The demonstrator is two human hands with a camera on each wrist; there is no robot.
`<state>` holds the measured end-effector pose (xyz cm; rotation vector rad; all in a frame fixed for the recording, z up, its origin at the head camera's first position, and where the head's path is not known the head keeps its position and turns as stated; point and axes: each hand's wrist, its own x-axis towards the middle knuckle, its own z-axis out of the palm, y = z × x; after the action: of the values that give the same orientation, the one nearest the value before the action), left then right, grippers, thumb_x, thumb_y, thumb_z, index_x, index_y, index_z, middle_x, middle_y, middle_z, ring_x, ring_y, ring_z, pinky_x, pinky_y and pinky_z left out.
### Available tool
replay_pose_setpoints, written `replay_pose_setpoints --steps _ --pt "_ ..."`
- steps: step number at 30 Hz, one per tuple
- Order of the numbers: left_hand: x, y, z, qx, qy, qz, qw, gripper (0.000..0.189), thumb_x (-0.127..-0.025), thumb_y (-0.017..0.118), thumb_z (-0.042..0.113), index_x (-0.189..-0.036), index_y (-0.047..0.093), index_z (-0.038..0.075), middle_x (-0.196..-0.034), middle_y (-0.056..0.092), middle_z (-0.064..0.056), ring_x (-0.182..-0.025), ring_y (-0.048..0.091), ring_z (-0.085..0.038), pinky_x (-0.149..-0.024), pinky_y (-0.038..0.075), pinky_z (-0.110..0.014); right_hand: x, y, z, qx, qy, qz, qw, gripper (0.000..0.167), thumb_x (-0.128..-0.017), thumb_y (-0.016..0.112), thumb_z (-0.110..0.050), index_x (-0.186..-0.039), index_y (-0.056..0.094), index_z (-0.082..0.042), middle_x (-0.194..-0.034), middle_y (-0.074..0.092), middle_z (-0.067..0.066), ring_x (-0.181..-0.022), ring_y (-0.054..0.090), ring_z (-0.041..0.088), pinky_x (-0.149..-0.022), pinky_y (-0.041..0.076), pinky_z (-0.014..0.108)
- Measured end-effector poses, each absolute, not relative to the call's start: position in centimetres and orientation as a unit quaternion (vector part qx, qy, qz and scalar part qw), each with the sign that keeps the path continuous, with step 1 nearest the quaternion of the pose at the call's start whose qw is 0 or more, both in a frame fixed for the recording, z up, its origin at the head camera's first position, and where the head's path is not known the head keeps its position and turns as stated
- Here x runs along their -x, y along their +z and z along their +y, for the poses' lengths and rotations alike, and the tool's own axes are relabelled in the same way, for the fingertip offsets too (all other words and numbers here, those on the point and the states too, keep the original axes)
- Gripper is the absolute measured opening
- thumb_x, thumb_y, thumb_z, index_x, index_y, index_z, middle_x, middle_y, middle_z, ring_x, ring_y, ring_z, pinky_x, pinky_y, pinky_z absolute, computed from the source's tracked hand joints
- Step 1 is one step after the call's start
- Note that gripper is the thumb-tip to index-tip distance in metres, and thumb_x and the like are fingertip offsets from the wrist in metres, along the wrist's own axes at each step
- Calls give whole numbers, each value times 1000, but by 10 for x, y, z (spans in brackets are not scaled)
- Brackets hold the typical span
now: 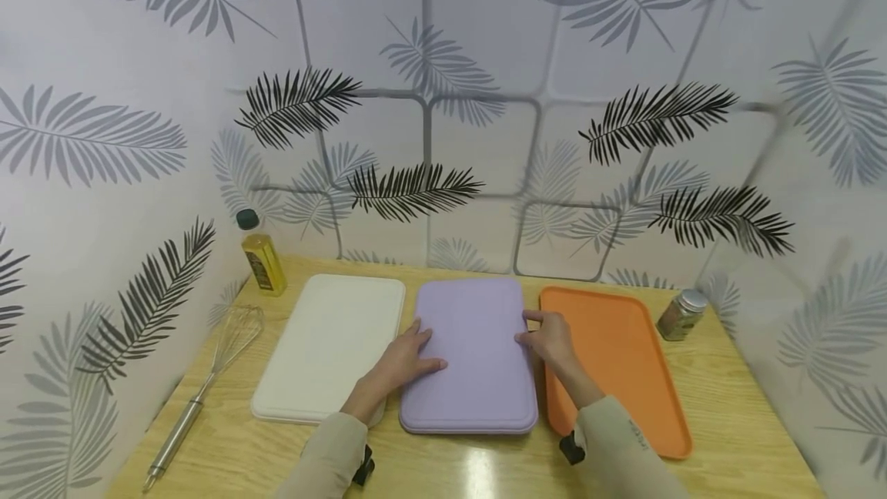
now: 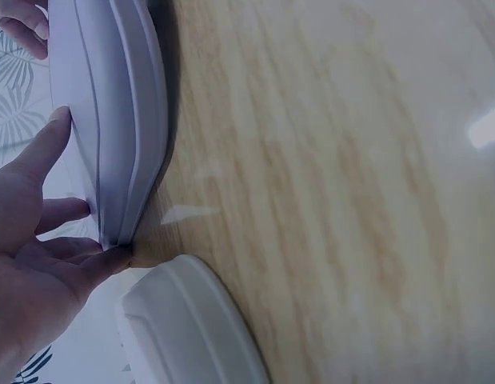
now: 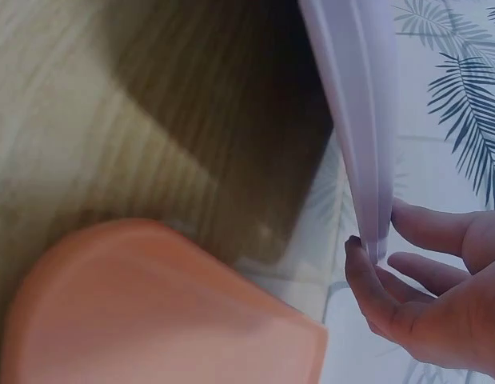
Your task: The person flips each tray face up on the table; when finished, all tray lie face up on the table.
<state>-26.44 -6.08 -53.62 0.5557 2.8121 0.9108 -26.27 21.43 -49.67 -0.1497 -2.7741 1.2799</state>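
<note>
A lavender tray (image 1: 471,360) lies flat face up in the middle of the table, its rim showing a double edge in the left wrist view. My left hand (image 1: 402,360) grips its left edge, thumb on the top face and fingertips at the rim. On the opposite side my right hand (image 1: 552,339) pinches the right edge, with fingers (image 3: 367,280) curled around the rim. Dark shadow falls on the wood beside that edge in the right wrist view. To the left lies a white tray (image 1: 333,345); to the right, an orange tray (image 1: 610,360) with a raised rim.
A whisk (image 1: 201,399) lies along the left side of the wooden table (image 1: 734,406). Behind it stands a bottle of yellow oil (image 1: 263,260). A small spice jar (image 1: 682,316) is beyond the orange tray. Leaf-patterned walls (image 1: 471,137) border the back and sides.
</note>
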Motion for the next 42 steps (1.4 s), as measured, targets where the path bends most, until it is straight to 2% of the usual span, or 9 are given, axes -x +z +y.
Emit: replay_pose_setpoints --steps 6,11,15,19,24,31,42 --pt "266 -535 -62 -180 312 930 72 75 -85 72 41 -137 47 -7 -150 27 -31 -135 33 -45 -110 32 -52 264 -487 216 46 412 -910 14 45 -78 76 -1 -120 63 8 -127 57 26 -119 53 37 -91 52 43" --pt "266 -534 -64 -175 330 924 84 76 -85 72 41 -139 46 -6 -152 26 -29 -138 29 -43 -112 30 -50 263 -483 219 39 441 -897 -7 46 -79 75 -2 -122 62 8 -122 61 27 -94 65 29 -77 57 38" --pt "267 -534 -65 -172 348 917 89 76 -85 71 41 -139 46 -5 -152 25 -27 -139 28 -42 -113 29 -49 264 -481 223 36 469 -882 -16 46 -80 75 -2 -123 61 9 -120 62 26 -84 70 29 -75 59 42" --pt "267 -533 -67 -171 362 912 89 75 -85 72 41 -139 46 -6 -152 25 -28 -139 27 -43 -113 28 -50 266 -479 225 32 491 -871 -19 48 -80 75 -1 -124 60 9 -123 60 26 -73 69 23 -74 59 43" --pt "268 -533 -67 -176 365 910 83 75 -85 71 41 -138 47 -6 -151 26 -29 -138 28 -43 -113 28 -50 267 -474 224 19 508 -861 -23 51 -80 75 1 -127 58 9 -120 60 29 -74 68 19 -71 60 40" --pt "268 -534 -67 -175 369 909 80 75 -86 70 42 -138 47 -6 -151 26 -29 -138 28 -44 -113 28 -50 269 -468 229 -2 531 -845 -57 56 -83 74 -2 -133 52 7 -122 57 31 -82 69 24 -79 58 44" --pt "268 -536 -68 -179 385 902 77 74 -87 69 43 -139 47 -4 -151 28 -27 -139 28 -43 -112 29 -51 270 -455 231 -11 572 -817 -75 62 -85 72 -4 -140 46 3 -123 55 31 -75 67 18 -80 57 49"
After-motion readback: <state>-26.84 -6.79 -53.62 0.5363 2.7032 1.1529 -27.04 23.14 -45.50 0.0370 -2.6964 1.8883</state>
